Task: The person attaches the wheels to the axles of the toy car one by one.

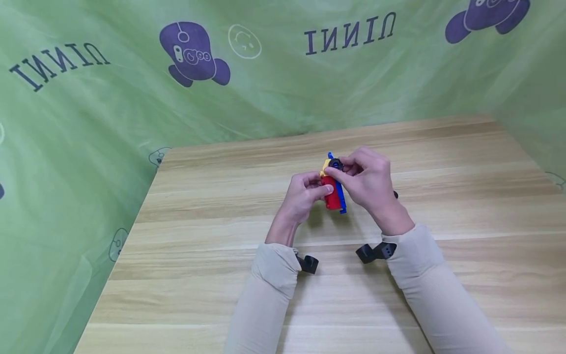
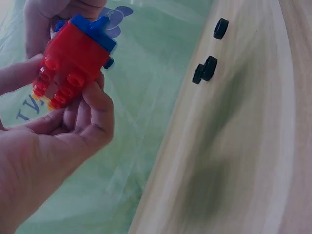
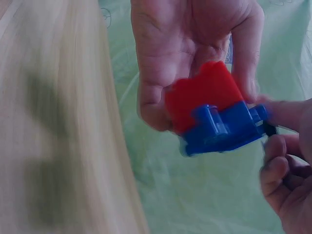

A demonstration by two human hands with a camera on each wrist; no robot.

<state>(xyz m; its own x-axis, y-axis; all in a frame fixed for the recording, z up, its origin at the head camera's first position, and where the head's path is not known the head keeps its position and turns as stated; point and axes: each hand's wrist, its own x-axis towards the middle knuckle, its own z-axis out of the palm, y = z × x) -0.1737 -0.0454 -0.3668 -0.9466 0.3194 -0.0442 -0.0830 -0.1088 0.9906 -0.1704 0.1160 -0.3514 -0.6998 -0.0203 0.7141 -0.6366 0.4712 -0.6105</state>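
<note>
My left hand grips a toy block vehicle by its red block, holding it above the table. Round studs cover one face of the red block in the left wrist view. Along its side runs a blue base with stubby axles, and a yellow piece shows at the far end. Between thumb and fingers, my right hand pinches a small black wheel against the blue base. In the right wrist view that wheel is mostly hidden by the right fingers.
Three loose black wheels lie on the wooden table; the left wrist view shows one wheel apart and another wheel beside a third. A green printed cloth hangs behind the table. Black wrist cameras sit on both sleeves.
</note>
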